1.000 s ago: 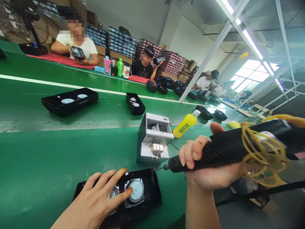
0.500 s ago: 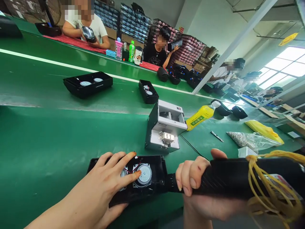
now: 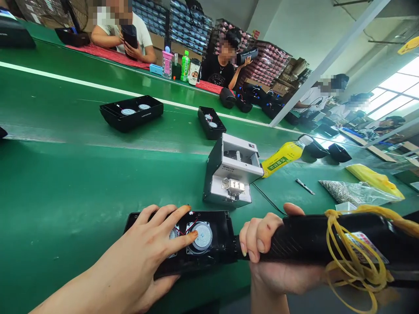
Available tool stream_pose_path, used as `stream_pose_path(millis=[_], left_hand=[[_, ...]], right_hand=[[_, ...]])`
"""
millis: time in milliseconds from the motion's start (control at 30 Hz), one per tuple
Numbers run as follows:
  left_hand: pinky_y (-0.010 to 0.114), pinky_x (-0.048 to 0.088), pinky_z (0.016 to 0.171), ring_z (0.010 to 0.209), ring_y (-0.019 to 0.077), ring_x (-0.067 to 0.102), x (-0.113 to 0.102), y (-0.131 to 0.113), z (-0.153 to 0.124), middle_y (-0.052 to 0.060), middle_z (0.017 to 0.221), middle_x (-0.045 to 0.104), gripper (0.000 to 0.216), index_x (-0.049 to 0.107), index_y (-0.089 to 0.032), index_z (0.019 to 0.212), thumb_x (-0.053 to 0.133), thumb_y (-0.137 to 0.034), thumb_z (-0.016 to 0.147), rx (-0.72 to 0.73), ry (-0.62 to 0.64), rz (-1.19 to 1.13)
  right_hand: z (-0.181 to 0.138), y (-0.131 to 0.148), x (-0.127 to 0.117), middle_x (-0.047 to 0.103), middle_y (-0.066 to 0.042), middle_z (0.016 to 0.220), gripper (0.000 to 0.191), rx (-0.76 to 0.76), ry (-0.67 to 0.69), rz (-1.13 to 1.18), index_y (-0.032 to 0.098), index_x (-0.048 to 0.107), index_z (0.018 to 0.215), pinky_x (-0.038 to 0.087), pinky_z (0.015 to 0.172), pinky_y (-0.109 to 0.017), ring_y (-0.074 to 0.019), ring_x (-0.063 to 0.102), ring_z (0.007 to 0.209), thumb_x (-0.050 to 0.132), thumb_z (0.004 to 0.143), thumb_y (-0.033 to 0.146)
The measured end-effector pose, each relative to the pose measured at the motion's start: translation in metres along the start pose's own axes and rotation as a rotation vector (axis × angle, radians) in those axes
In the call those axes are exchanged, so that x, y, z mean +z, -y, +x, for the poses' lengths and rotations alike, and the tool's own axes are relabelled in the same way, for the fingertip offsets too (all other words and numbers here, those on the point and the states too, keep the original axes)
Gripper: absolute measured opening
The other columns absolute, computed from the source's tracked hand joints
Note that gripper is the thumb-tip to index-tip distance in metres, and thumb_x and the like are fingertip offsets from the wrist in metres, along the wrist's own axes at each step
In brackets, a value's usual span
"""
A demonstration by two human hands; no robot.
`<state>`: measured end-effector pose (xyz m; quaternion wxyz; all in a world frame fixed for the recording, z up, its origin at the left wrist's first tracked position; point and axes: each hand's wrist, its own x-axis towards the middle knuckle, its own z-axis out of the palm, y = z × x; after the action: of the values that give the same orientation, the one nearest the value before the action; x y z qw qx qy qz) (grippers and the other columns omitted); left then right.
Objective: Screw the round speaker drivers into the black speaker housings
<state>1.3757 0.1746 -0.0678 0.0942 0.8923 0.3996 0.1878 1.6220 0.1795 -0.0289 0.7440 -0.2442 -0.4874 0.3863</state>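
Note:
A black speaker housing (image 3: 218, 244) lies on the green bench in front of me, its inside facing up. It has round silver speaker drivers (image 3: 202, 238) with thin red and black wires. My left hand (image 3: 157, 240) grips the housing, fingers spread across its top and one fingertip on a driver, thumb along the near side. My right hand (image 3: 265, 244) is closed around a black electric screwdriver (image 3: 304, 240) with yellow rubber bands tied on it. Its nose meets the right end of the housing; the bit itself cannot be made out.
Behind the housing stands a grey-white screw feeder (image 3: 229, 174), a yellow bottle (image 3: 284, 157) leaning beside it. To the right are a pen-like tool (image 3: 305, 186) and a bag of screws (image 3: 343, 192). More housings (image 3: 131, 114) sit on the belt; co-workers sit beyond.
The view has shifted slightly, so the bench things sit further right. The screwdriver's rear has swung a little left in view. A co-worker across the belt has turned the item they hold.

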Motion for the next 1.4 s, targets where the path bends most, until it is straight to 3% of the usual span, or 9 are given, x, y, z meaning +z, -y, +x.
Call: stream_pose_path(millis=[267,633,867,1033,1133,1200,1267,1300,1400], left_hand=[[0.056,0.035,0.113,0.139,0.0348,0.052,-0.001,-0.002,0.001,0.002,0.164,0.049,0.067,0.059,-0.049,0.146,0.08,-0.041,0.083,-0.001,0.005,0.003],[0.056,0.038,0.108,0.134,0.0351,0.054,-0.009,-0.001,0.006,0.001,0.161,0.051,0.055,0.062,-0.05,0.14,0.075,-0.043,0.088,-0.001,0.05,-0.046],[0.052,0.039,0.107,0.131,0.0335,0.059,-0.008,0.0,0.005,0.001,0.157,0.058,0.056,0.063,-0.048,0.141,0.077,-0.048,0.087,0.019,-0.001,0.012],[0.055,0.037,0.112,0.142,0.0377,0.048,-0.006,0.003,-0.003,0.002,0.171,0.039,0.073,0.055,-0.045,0.151,0.08,-0.059,0.084,0.042,0.001,0.054],[0.051,0.039,0.112,0.147,0.035,0.041,-0.012,0.001,0.01,0.0,0.172,0.035,0.046,0.061,-0.041,0.145,0.066,-0.041,0.099,0.073,-0.069,0.004],[0.048,0.041,0.105,0.134,0.0303,0.051,-0.015,-0.004,0.03,0.003,0.156,0.053,0.033,0.071,-0.037,0.127,0.056,-0.022,0.101,0.143,-0.108,-0.024],[0.044,0.045,0.091,0.109,0.0264,0.06,-0.014,-0.011,0.054,0.005,0.123,0.068,0.018,0.074,-0.03,0.102,0.063,-0.018,0.094,0.228,-0.044,-0.011],[0.041,0.046,0.082,0.096,0.025,0.061,-0.012,-0.015,0.066,0.005,0.107,0.069,0.009,0.072,-0.027,0.091,0.071,-0.019,0.088,0.281,0.036,0.012],[0.036,0.036,0.054,0.07,0.0224,0.057,-0.001,-0.027,0.094,0.002,0.074,0.061,0.031,0.063,-0.023,0.07,0.091,-0.02,0.057,0.473,0.275,0.098]], right_hand=[[-0.002,0.001,0.002,0.054,0.006,0.059,0.065,0.025,0.003,-0.015,0.031,0.073,0.127,0.047,0.035,-0.022,-0.0094,0.044,0.034,0.048,0.096,0.082],[-0.022,-0.008,-0.01,0.061,0.001,0.062,0.039,0.131,0.097,-0.016,0.029,0.074,0.121,0.051,0.043,-0.03,-0.0169,0.057,0.043,0.048,0.106,0.054],[-0.002,0.002,-0.007,0.057,0.005,0.06,0.052,0.037,-0.033,-0.018,0.029,0.072,0.128,0.048,0.037,-0.023,-0.0109,0.047,0.035,0.046,0.103,0.068],[0.009,0.013,-0.005,0.057,0.007,0.058,0.064,0.004,-0.088,-0.016,0.029,0.074,0.125,0.045,0.033,-0.022,-0.0098,0.045,0.032,0.043,0.099,0.079],[0.009,0.02,-0.006,0.054,0.008,0.055,0.062,-0.004,-0.133,-0.04,0.032,0.074,0.12,0.038,0.029,-0.022,-0.0094,0.039,0.028,0.045,0.097,0.082],[0.007,0.028,-0.008,0.05,0.01,0.054,0.058,-0.011,-0.197,-0.048,0.034,0.073,0.119,0.033,0.029,-0.022,-0.0083,0.031,0.026,0.05,0.095,0.081],[0.004,0.039,-0.011,0.046,0.011,0.053,0.052,-0.031,-0.266,-0.034,0.033,0.072,0.118,0.028,0.029,-0.022,-0.0074,0.026,0.027,0.057,0.093,0.077],[0.002,0.044,-0.014,0.045,0.011,0.054,0.05,-0.042,-0.3,-0.019,0.033,0.071,0.119,0.026,0.029,-0.023,-0.0073,0.025,0.027,0.06,0.093,0.074],[-0.003,0.055,-0.028,0.045,0.011,0.055,0.046,-0.056,-0.356,0.03,0.031,0.068,0.12,0.024,0.029,-0.025,-0.0083,0.027,0.028,0.066,0.09,0.066]])
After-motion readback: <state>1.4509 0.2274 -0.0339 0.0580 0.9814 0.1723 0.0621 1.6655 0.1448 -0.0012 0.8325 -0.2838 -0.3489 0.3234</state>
